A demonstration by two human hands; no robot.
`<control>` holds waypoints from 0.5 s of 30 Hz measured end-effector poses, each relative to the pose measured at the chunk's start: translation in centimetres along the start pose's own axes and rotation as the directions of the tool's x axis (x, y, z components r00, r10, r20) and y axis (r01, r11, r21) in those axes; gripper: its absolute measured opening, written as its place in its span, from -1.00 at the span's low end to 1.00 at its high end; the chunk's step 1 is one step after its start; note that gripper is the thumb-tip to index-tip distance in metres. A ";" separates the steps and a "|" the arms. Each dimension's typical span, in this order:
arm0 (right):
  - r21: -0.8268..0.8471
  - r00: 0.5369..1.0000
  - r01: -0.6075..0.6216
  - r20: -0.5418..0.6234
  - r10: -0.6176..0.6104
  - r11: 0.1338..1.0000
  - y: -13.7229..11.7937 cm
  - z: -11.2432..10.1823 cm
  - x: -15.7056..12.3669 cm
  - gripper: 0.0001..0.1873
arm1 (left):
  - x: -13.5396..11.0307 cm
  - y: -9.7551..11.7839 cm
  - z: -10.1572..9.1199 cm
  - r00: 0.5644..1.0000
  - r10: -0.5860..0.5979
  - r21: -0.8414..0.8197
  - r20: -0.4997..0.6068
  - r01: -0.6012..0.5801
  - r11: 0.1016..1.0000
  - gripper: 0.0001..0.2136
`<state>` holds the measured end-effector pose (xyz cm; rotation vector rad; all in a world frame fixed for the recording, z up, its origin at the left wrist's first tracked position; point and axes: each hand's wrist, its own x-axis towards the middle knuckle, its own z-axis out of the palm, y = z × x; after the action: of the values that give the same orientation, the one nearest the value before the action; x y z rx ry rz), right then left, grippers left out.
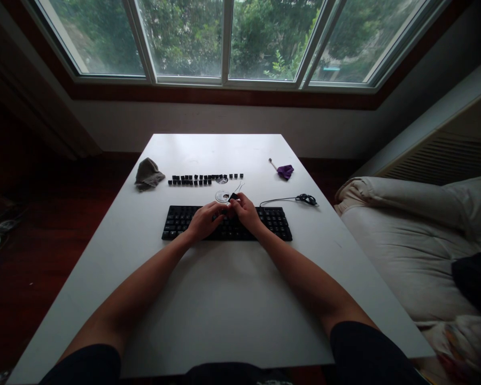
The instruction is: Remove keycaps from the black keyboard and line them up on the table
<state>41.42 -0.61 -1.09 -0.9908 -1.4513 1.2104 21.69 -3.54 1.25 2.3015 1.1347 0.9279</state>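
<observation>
A black keyboard (176,220) lies across the middle of the white table, and both of my hands meet over its upper edge. In my right hand (245,211) is a small keycap puller with a black grip (233,197) and thin wire prongs (239,186) pointing away from me. My left hand (206,218) is bent in beside it, fingertips close to the grip; whether it pinches something is hidden. Just behind the hands sits a small clear round dish (222,196). Beyond that, several loose black keycaps (190,182) stand in two rows.
A grey cloth (148,175) lies at the table's left edge. To the back right are a small brush (272,163) and a purple cloth (285,171). The coiled keyboard cable (305,199) rests at right. Beside the white table (232,310) stands a pale sofa (401,246).
</observation>
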 end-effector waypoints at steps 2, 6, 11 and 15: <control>0.006 1.000 -0.006 0.005 0.006 1.000 0.0 0.0 0.1 -0.59 | 0.0 0.1 0.0 1.000 -0.001 0.018 -0.002 0.001 1.000 -0.72; -0.015 1.000 -0.017 0.005 0.018 1.000 0.2 -0.2 0.2 -0.58 | 0.0 0.1 0.1 1.000 0.002 0.044 -0.018 -0.001 0.999 -0.68; -0.013 1.000 0.003 0.019 -0.003 1.000 0.5 -0.4 0.2 -0.63 | -0.1 -0.2 0.3 0.998 0.061 0.100 -0.018 -0.059 0.993 -0.64; -0.002 1.000 0.009 0.025 -0.009 1.000 0.5 -0.4 0.3 -0.63 | -0.1 -0.5 0.5 0.992 0.122 0.183 -0.039 -0.113 0.977 -0.69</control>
<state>41.77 -0.20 -1.50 -0.9730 -1.4753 1.2182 21.70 -3.36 0.57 2.5279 1.1563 0.9659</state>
